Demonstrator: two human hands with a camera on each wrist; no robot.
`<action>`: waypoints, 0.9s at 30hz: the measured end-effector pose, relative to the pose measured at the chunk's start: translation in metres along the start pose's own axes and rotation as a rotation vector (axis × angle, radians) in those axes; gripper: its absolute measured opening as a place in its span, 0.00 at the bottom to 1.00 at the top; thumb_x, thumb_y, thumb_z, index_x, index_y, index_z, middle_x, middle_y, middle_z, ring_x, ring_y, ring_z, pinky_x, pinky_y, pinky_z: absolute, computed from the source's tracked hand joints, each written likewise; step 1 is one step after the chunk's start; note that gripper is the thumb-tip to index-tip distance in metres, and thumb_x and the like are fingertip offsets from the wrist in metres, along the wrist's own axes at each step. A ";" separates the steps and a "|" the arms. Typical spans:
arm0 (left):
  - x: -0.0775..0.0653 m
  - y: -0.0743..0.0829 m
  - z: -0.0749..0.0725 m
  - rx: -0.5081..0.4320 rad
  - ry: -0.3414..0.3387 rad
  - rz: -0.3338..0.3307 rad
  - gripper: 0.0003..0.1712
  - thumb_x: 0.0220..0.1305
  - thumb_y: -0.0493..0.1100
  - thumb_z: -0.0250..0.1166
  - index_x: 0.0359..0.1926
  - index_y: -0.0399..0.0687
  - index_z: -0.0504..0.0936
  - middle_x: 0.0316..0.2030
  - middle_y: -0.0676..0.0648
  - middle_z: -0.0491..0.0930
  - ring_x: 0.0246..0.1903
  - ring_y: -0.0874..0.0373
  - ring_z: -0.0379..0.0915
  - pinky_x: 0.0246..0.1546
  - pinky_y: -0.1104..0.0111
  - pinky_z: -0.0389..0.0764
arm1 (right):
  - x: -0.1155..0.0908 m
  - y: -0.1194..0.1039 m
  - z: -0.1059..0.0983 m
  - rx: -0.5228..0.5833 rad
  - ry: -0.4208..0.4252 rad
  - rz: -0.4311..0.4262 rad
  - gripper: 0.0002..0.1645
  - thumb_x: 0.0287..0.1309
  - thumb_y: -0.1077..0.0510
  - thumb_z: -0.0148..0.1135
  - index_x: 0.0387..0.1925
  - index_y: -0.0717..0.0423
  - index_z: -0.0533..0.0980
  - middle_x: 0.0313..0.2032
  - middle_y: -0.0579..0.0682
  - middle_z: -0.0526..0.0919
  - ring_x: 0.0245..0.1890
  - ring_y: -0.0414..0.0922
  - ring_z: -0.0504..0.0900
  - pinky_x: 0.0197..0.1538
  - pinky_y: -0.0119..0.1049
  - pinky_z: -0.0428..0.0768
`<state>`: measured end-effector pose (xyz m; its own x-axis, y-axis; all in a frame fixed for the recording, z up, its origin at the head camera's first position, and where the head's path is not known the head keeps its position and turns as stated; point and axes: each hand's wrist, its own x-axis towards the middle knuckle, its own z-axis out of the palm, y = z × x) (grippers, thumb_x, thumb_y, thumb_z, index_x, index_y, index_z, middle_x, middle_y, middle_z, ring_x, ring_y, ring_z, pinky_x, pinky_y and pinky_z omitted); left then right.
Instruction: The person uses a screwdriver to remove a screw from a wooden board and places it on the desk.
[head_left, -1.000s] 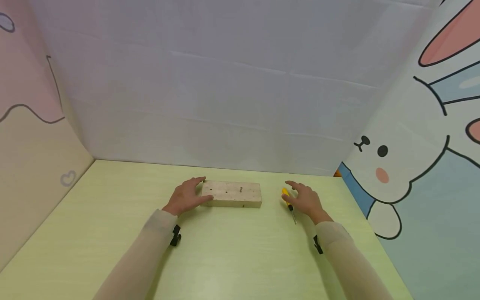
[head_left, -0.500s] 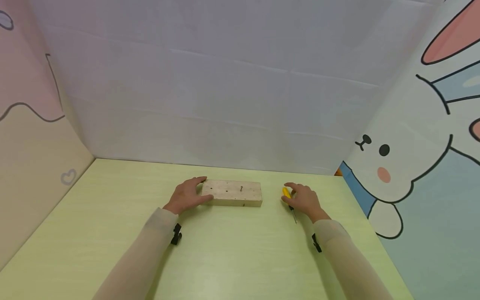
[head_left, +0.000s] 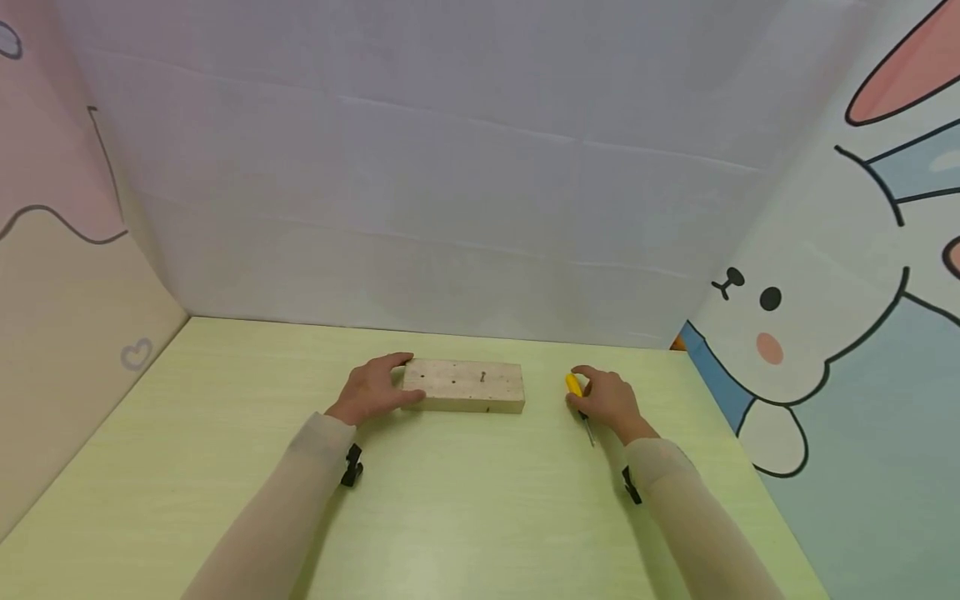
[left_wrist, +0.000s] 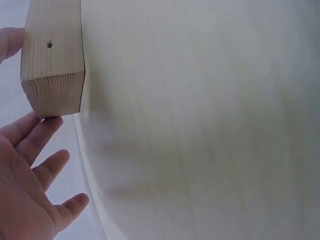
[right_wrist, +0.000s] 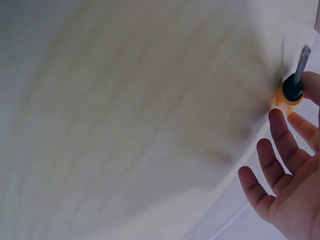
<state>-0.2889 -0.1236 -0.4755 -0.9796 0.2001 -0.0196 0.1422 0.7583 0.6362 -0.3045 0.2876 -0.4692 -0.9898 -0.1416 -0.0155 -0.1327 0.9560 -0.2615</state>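
Note:
A pale wooden block lies flat on the table, with small dark holes in its top and a screw standing up toward its right end. My left hand holds the block's left end, thumb at the near side and fingers at the far corner. In the left wrist view, fingertips touch the block's end, while the other fingers spread free. To the right, my right hand pinches a yellow and black screwdriver by its handle. In the right wrist view, the screwdriver's metal shaft points away from the fingers.
The light green table runs back to a white sheet. A printed panel with a rabbit stands at the right edge, and a pink and cream panel at the left.
The right hand's thumb and fingers have drawn in on the screwdriver's handle. The left hand and the block have stayed in place.

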 end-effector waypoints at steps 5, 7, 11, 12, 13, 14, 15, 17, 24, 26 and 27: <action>0.000 0.000 -0.001 -0.011 0.002 -0.011 0.45 0.51 0.64 0.69 0.69 0.56 0.68 0.67 0.43 0.69 0.65 0.41 0.65 0.59 0.45 0.71 | 0.001 -0.001 0.000 0.022 -0.009 -0.009 0.30 0.55 0.50 0.61 0.60 0.53 0.73 0.29 0.50 0.83 0.24 0.43 0.77 0.24 0.35 0.73; 0.000 0.000 -0.001 -0.016 0.001 -0.017 0.46 0.51 0.64 0.69 0.69 0.57 0.68 0.67 0.44 0.69 0.65 0.41 0.64 0.59 0.45 0.71 | 0.001 -0.001 0.000 0.029 -0.008 -0.002 0.30 0.54 0.52 0.61 0.60 0.53 0.73 0.29 0.50 0.83 0.24 0.43 0.76 0.24 0.35 0.73; 0.001 0.000 -0.001 -0.029 -0.008 -0.030 0.46 0.50 0.64 0.70 0.69 0.57 0.67 0.67 0.44 0.68 0.66 0.41 0.64 0.59 0.45 0.70 | 0.001 -0.003 0.000 0.047 -0.005 0.020 0.30 0.53 0.53 0.60 0.60 0.50 0.73 0.30 0.51 0.83 0.24 0.43 0.76 0.25 0.36 0.73; 0.001 0.000 -0.001 -0.031 -0.010 -0.034 0.46 0.50 0.64 0.70 0.69 0.57 0.67 0.67 0.44 0.68 0.66 0.41 0.64 0.59 0.45 0.70 | 0.001 -0.003 -0.001 0.054 -0.005 0.023 0.30 0.53 0.53 0.60 0.60 0.49 0.72 0.30 0.51 0.83 0.24 0.44 0.76 0.25 0.36 0.73; 0.001 0.000 -0.001 -0.034 -0.013 -0.036 0.46 0.50 0.65 0.69 0.69 0.58 0.67 0.67 0.43 0.67 0.66 0.41 0.63 0.59 0.45 0.70 | 0.001 -0.004 -0.001 0.059 -0.004 0.024 0.30 0.53 0.53 0.60 0.60 0.49 0.72 0.30 0.51 0.83 0.23 0.44 0.76 0.25 0.36 0.73; 0.001 0.000 -0.001 -0.036 -0.015 -0.037 0.46 0.50 0.65 0.69 0.69 0.58 0.67 0.68 0.43 0.67 0.66 0.41 0.63 0.59 0.45 0.70 | 0.001 -0.004 -0.002 0.066 -0.001 0.023 0.30 0.53 0.53 0.60 0.60 0.49 0.72 0.30 0.51 0.83 0.23 0.44 0.77 0.25 0.36 0.73; 0.001 -0.001 -0.001 -0.040 -0.016 -0.037 0.47 0.50 0.65 0.69 0.69 0.58 0.67 0.68 0.43 0.67 0.66 0.40 0.63 0.59 0.45 0.70 | 0.001 -0.005 -0.003 0.071 0.003 0.022 0.30 0.54 0.53 0.60 0.60 0.48 0.72 0.30 0.51 0.83 0.23 0.44 0.77 0.25 0.36 0.73; 0.001 -0.001 0.000 -0.050 -0.016 -0.043 0.47 0.49 0.65 0.70 0.69 0.58 0.67 0.68 0.43 0.67 0.66 0.40 0.63 0.59 0.45 0.70 | 0.001 -0.005 -0.004 0.079 0.012 0.017 0.29 0.55 0.52 0.60 0.60 0.48 0.72 0.29 0.51 0.83 0.22 0.43 0.76 0.25 0.36 0.73; 0.002 -0.003 -0.001 -0.058 -0.022 -0.048 0.47 0.49 0.66 0.70 0.69 0.59 0.67 0.68 0.44 0.66 0.66 0.40 0.63 0.59 0.45 0.71 | 0.004 -0.004 -0.005 0.156 0.053 0.000 0.28 0.57 0.54 0.61 0.60 0.51 0.71 0.28 0.54 0.82 0.19 0.43 0.75 0.25 0.35 0.73; 0.002 -0.002 -0.002 -0.056 -0.025 -0.047 0.47 0.49 0.65 0.70 0.69 0.59 0.67 0.68 0.43 0.66 0.66 0.40 0.63 0.59 0.45 0.71 | 0.004 -0.004 -0.006 0.195 0.070 0.003 0.28 0.57 0.55 0.61 0.60 0.52 0.71 0.28 0.56 0.81 0.18 0.43 0.74 0.25 0.35 0.73; 0.002 -0.001 -0.003 -0.054 -0.028 -0.046 0.47 0.49 0.65 0.70 0.69 0.58 0.67 0.68 0.43 0.66 0.65 0.40 0.63 0.59 0.45 0.71 | 0.004 -0.005 -0.006 0.215 0.077 0.005 0.28 0.57 0.56 0.61 0.60 0.52 0.71 0.29 0.57 0.81 0.18 0.44 0.74 0.25 0.35 0.73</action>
<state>-0.2916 -0.1258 -0.4736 -0.9804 0.1839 -0.0705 0.0888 0.7324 0.6750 -0.3085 0.2841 -0.4621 -0.9925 -0.1096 0.0541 -0.1221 0.8788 -0.4613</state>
